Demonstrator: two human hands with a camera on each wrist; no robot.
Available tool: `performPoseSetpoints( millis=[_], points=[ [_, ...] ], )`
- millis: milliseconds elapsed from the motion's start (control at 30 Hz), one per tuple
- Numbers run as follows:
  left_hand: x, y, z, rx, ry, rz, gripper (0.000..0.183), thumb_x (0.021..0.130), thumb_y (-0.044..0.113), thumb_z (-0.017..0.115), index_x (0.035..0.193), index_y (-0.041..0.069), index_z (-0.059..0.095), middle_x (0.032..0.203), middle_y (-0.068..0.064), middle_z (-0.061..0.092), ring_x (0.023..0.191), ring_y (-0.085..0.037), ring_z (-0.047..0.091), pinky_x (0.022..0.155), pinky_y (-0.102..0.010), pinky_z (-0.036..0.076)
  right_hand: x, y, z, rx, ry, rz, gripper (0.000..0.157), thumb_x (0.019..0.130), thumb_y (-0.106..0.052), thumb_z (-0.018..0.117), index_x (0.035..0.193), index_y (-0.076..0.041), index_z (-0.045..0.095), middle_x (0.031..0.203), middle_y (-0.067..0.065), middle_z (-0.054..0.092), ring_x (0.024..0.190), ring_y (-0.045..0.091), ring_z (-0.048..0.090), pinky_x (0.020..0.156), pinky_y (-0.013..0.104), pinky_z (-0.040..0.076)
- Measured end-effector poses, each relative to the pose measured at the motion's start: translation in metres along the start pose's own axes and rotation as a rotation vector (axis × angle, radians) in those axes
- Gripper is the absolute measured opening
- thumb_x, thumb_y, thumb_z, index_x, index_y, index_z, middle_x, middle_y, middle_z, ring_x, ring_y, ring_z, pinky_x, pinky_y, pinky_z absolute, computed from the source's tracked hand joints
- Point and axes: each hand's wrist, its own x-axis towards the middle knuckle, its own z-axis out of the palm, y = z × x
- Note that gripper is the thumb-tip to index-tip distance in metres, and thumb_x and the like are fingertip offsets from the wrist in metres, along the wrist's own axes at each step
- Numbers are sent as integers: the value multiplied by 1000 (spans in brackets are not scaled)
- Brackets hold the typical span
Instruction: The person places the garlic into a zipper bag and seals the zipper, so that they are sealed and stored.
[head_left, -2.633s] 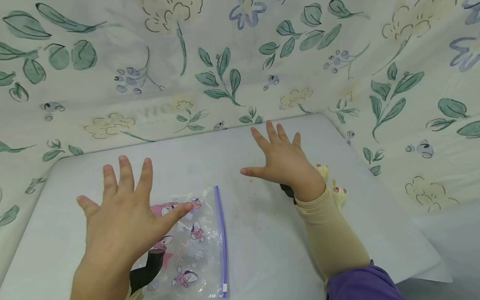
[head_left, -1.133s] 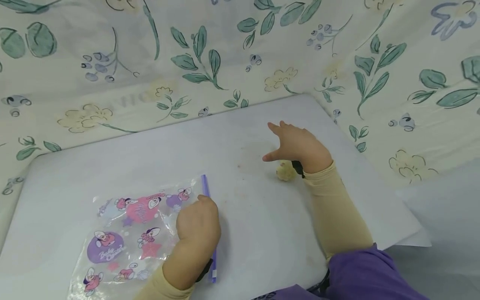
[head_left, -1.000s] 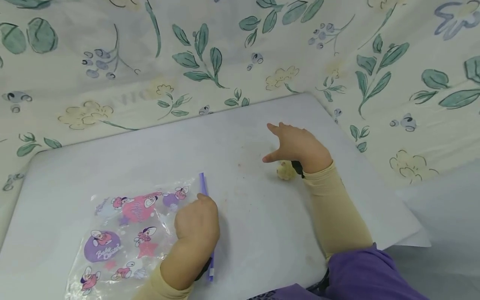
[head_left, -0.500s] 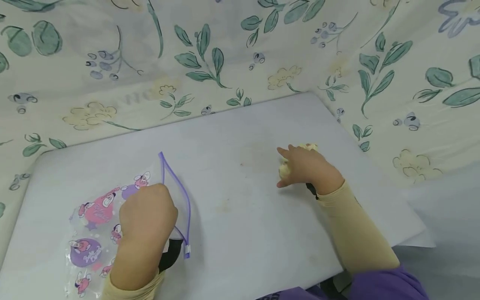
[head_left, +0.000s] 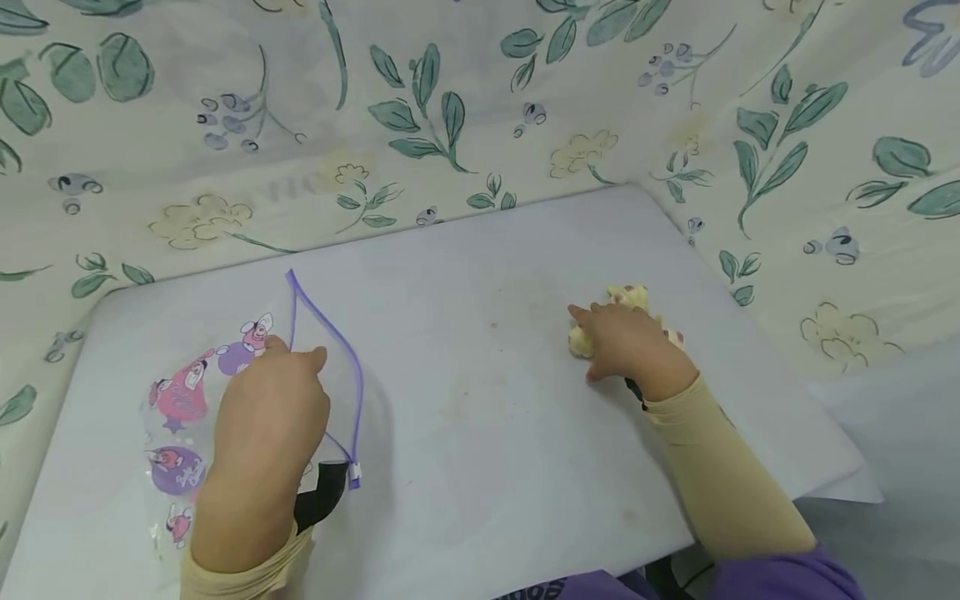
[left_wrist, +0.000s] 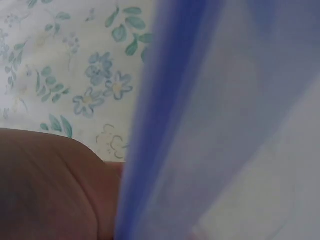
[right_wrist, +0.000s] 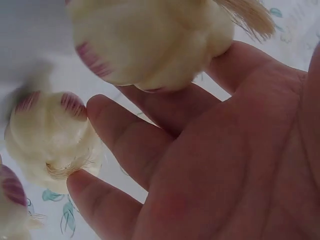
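Observation:
My left hand [head_left: 268,408] holds the rim of a clear zip bag [head_left: 178,473] with pink and purple cartoon prints. Its purple zip strips stand apart at the mouth, joined at the ends; the slider sits at the near end. One strip [left_wrist: 157,115] crosses the left wrist view, blurred. At the right, my right hand [head_left: 637,346] lies over several garlic bulbs [head_left: 628,296], pale with purple streaks and root tufts. One garlic bulb [right_wrist: 145,45] sits between thumb and index finger, hiding their tips. The other fingers reach loosely towards another bulb [right_wrist: 50,132].
Both hands work over a white tabletop [head_left: 465,450] with small specks. A floral cloth [head_left: 465,108] hangs behind it and along the right side. The table's near edge runs close to the purple clothing [head_left: 585,586].
My left hand has taken hold of the zip bag and drawn its mouth leftward, and the zip strips have parted. From an outspread pose, my right hand has come down over the garlic bulbs.

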Motion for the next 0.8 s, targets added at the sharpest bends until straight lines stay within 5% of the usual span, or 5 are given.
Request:
performPoseSetpoints(
  millis=[200, 400, 600, 800],
  points=[
    [-4, 0, 1, 21, 95, 3, 30, 90, -7, 42, 105, -22, 63, 124, -45, 52, 68, -49, 63, 57, -58, 55, -1, 0, 2, 3, 56, -16, 83, 77, -18, 85, 151, -11, 47, 151, 17, 52, 142, 38, 44, 112, 67, 34],
    [-8, -3, -2, 11, 168, -15, 30, 90, -6, 42, 109, -24, 58, 115, -39, 55, 68, -48, 62, 60, -62, 55, 1, -4, 2, -31, 111, -69, 41, 86, -13, 73, 127, -12, 70, 140, 11, 63, 143, 39, 44, 115, 67, 30],
    [-12, -4, -4, 21, 234, 14, 24, 89, -8, 45, 99, -22, 61, 105, -37, 58, 67, -48, 61, 57, -62, 54, 2, -6, 3, -90, 132, -82, 34, 90, -14, 69, 124, -16, 72, 130, 9, 69, 131, 35, 56, 111, 64, 40],
    [-12, -4, -7, 23, 216, -7, 22, 89, -8, 47, 91, -21, 65, 119, -46, 54, 69, -53, 62, 62, -63, 56, 1, -5, 5, -95, 149, -74, 38, 88, -15, 76, 126, -15, 71, 128, 9, 70, 122, 29, 63, 110, 61, 41]
  ],
)
